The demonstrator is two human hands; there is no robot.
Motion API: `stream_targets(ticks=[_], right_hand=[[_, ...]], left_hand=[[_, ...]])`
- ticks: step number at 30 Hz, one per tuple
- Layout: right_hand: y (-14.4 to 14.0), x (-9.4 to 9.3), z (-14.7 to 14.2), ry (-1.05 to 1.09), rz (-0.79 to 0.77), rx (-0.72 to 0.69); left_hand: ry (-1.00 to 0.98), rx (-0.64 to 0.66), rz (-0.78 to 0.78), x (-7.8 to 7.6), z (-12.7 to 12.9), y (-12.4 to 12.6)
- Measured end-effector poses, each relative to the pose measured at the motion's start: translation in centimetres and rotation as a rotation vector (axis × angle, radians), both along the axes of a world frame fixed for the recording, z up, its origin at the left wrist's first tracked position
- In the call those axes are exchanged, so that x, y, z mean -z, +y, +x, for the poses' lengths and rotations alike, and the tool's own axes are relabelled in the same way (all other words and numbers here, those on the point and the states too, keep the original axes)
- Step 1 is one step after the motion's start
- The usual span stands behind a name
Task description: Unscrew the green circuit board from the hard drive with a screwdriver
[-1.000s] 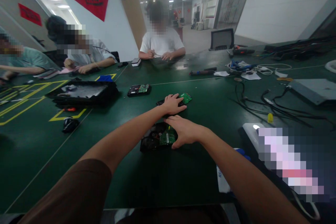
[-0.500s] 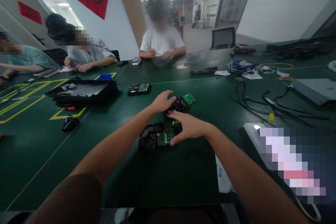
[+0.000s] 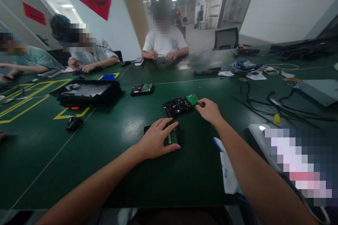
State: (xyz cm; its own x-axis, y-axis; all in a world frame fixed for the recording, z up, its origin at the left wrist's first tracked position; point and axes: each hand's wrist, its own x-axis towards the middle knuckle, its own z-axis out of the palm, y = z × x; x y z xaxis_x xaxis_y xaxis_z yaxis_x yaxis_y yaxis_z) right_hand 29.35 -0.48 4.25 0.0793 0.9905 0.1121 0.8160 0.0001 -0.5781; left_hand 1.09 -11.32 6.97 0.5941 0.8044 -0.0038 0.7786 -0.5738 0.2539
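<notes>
My left hand (image 3: 155,139) lies over the nearest hard drive (image 3: 173,137) with its fingers spread. Most of that drive is hidden under the palm, but its green circuit board shows between thumb and fingers. Beyond it, a second hard drive (image 3: 177,106) lies flat, dark side up, with a green circuit board (image 3: 192,99) at its right end. My right hand (image 3: 210,111) is closed in a pinch just right of that board. A small dark thing (image 3: 202,104) shows at its fingertips, too unclear to name.
Another hard drive (image 3: 142,89) lies farther back, beside a black tray (image 3: 87,91). Black cables (image 3: 274,103) and a grey metal box (image 3: 318,91) are on the right. A laptop (image 3: 260,140) and a white-and-blue packet (image 3: 228,172) sit near my right arm. Several people work around the table.
My left hand has come back from the farther drive onto the nearer one. My right hand has moved right and away, closing beside the green board. The yellow-and-black thing under it no longer shows.
</notes>
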Motion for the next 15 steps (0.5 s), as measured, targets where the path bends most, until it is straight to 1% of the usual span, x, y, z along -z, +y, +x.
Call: stream_targets(ticks=[3,5,7,11,15], right_hand=[[-0.3,-0.1,0.0,-0.205,0.013,-0.005],[-0.5,-0.1,0.0,-0.267,-0.002,-0.010],[-0.6,-0.1,-0.1,-0.291,-0.018,-0.028],[-0.6,0.0,-0.2,-0.281,-0.036,-0.031],[-0.6,0.0,-0.2,-0.268,-0.038,-0.022]], left_hand=[[0.006,0.005,0.001,0.3,-0.2,0.3],[0.010,-0.001,0.023,0.5,-0.7,0.3],[0.009,-0.039,0.050,0.6,-1.6,0.2],[0.027,-0.170,0.080,1.1,-4.9,0.0],[0.059,-0.342,0.073,1.4,-9.4,0.2]])
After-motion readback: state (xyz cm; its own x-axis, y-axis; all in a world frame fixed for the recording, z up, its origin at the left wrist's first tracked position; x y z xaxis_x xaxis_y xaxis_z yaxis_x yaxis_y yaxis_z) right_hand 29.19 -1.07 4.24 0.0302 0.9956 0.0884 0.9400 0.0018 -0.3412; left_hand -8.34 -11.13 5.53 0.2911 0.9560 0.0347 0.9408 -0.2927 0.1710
